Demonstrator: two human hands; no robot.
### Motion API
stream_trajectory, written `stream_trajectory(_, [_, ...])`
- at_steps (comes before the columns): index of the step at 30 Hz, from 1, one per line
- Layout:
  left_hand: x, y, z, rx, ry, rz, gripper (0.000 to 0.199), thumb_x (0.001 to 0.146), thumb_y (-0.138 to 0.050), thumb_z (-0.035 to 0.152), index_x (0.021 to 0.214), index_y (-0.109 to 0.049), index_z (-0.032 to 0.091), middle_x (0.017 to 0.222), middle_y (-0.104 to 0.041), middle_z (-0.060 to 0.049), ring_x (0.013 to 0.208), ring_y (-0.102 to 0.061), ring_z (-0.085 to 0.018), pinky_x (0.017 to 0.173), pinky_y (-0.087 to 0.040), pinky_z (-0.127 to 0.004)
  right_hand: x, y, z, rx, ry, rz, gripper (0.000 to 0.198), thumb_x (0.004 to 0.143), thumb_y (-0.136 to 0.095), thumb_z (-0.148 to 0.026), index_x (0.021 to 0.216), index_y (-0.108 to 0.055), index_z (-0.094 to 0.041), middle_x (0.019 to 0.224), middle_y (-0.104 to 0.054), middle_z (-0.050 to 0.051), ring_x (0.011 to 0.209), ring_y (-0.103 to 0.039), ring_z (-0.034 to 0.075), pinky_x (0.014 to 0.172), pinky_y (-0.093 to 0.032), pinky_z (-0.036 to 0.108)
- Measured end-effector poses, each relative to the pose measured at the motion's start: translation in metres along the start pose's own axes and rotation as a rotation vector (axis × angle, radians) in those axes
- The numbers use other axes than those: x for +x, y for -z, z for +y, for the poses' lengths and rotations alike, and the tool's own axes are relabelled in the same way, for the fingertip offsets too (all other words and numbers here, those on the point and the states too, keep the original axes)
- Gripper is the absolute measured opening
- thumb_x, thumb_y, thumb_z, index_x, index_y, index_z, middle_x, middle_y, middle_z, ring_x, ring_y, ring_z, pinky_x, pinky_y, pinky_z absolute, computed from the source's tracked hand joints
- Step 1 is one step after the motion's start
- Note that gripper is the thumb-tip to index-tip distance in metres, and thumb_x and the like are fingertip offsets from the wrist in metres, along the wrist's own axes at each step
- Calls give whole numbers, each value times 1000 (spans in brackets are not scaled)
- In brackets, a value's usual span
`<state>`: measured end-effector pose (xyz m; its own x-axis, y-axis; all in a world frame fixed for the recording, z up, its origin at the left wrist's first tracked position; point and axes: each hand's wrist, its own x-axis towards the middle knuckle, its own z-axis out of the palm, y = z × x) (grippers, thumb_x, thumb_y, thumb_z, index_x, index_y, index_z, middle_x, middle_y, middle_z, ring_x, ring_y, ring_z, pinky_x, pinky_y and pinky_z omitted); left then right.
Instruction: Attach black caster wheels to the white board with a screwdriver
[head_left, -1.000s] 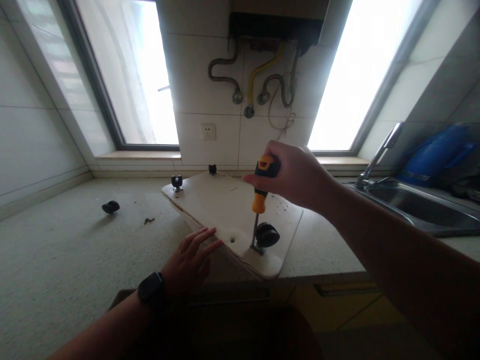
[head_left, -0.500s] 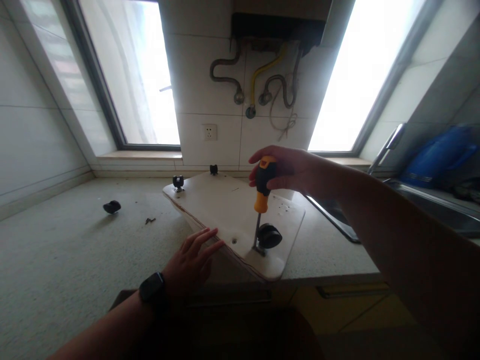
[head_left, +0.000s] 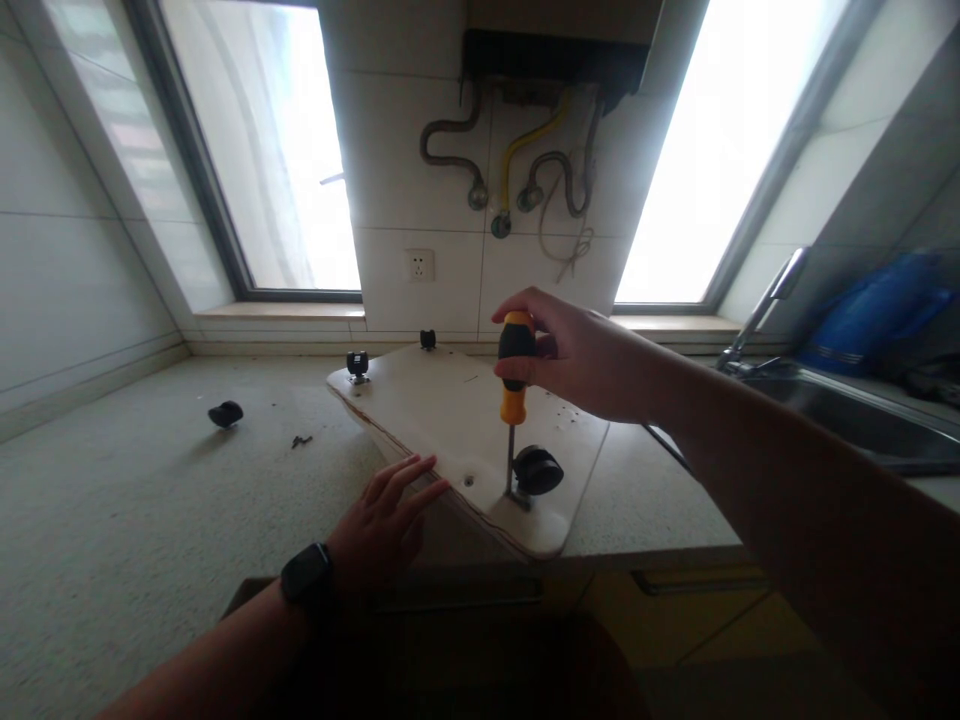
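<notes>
My right hand [head_left: 551,350] is closed around the yellow and black handle of a screwdriver [head_left: 513,400]. The shaft points down, its tip on the metal mounting plate [head_left: 517,500] of a black caster wheel [head_left: 538,470]. That caster stands at the near corner of a white board [head_left: 420,400] lying on the counter. Against the board's front left edge rests my left hand [head_left: 386,515], fingers stretched out over the rim. Two more casters, one at the left corner [head_left: 358,364] and one at the far corner [head_left: 427,340], stand on the board.
A loose black caster [head_left: 225,414] and a few small screws [head_left: 301,441] lie on the speckled counter [head_left: 150,500] at left. To the right is a sink [head_left: 840,420] with a tap [head_left: 765,300], and a blue object [head_left: 877,310] beyond. Pipes [head_left: 506,160] run down the back wall.
My right hand has shifted slightly left and changed its grip, bringing the screwdriver from a slant to nearly upright. My left hand stays in place on the board.
</notes>
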<state>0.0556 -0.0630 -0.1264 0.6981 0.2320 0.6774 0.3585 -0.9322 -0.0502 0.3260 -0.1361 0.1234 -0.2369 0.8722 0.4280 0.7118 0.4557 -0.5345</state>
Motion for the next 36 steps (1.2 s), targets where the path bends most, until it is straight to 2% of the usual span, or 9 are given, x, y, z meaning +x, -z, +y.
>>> stream_trajectory(4, [0,-1,0,11,-14,18,61,89,-55,3,147,-49,19,153,-46,-17,143,-41,-34,110,-51,-54,6,-1,17,430,93,-219,59,90,-67,-20,143,-41,-27,149,-51,12,122,-63,24,97,-58,40])
stream_trajectory(8, [0,-2,0,17,-18,30,60,89,-55,3,147,-49,19,153,-46,-17,142,-42,-34,109,-51,-54,11,3,26,603,76,-316,61,86,-72,-15,141,-49,-28,134,-63,9,114,-68,23,97,-60,40])
stream_trajectory(11, [0,-1,0,10,-23,35,60,88,-55,3,146,-50,19,152,-46,-17,142,-42,-34,110,-50,-54,11,2,25,545,22,-198,46,81,-80,-18,123,-62,-26,110,-70,4,98,-73,22,89,-64,40])
stream_trajectory(16, [1,0,0,-3,-17,18,62,88,-54,2,147,-49,19,154,-45,-17,143,-41,-34,111,-49,-55,7,-4,15,396,-35,17,48,69,-91,-26,110,-65,-25,99,-69,3,88,-72,23,71,-64,37])
stream_trajectory(24, [0,-1,-1,0,-19,15,63,89,-54,3,149,-47,19,154,-45,-17,143,-42,-34,110,-50,-55,-9,-15,-6,-60,-52,270,48,74,-87,-44,101,-54,-22,84,-64,1,70,-59,18,55,-46,29])
stream_trajectory(27, [0,-2,-1,-1,-15,18,63,88,-55,3,148,-48,19,154,-45,-17,144,-41,-35,111,-50,-55,-6,-14,-1,-18,-11,159,44,83,-79,-40,113,-52,-23,93,-64,2,76,-62,18,62,-52,32])
stream_trajectory(32, [0,-2,0,-2,-13,37,61,87,-56,2,146,-50,18,152,-47,-17,142,-42,-34,110,-50,-53,7,0,15,505,82,-290,58,88,-69,-18,140,-44,-28,136,-57,9,117,-65,23,95,-58,41])
stream_trajectory(34, [0,-2,0,-4,-10,31,62,87,-56,2,147,-50,19,153,-46,-17,143,-42,-34,110,-50,-54,10,6,18,624,78,-444,59,89,-70,-16,140,-44,-27,137,-60,10,123,-64,25,103,-56,45])
stream_trajectory(36, [-1,-2,0,-10,-6,22,63,87,-55,2,148,-49,20,154,-45,-16,143,-41,-34,111,-50,-54,10,8,17,636,67,-481,48,90,-72,-17,131,-48,-24,126,-65,9,118,-67,25,103,-56,46])
